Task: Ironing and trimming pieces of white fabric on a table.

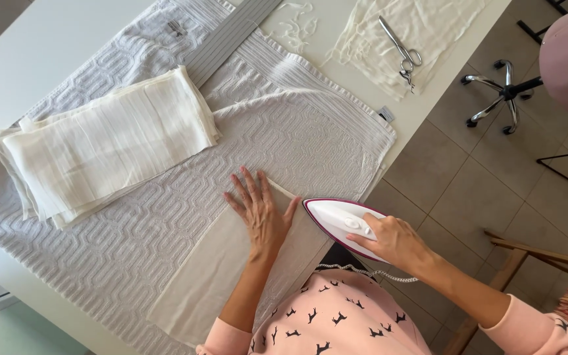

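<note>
My left hand (259, 209) lies flat, fingers spread, on a long cream strip of cloth (212, 276) spread over a grey patterned towel (159, 217). My right hand (394, 242) grips the handle of a white iron with a magenta rim (338, 222), which rests at the strip's right edge, its tip pointing toward my left hand. The iron's braided cord (356, 271) runs back toward my body.
A stack of folded cream cloths (106, 148) sits on the towel at the left. Scissors (401, 54) lie on loose sheer fabric (422, 26) at the table's far end. An office chair base (501, 95) and wooden furniture (514, 263) stand on the tiled floor to the right.
</note>
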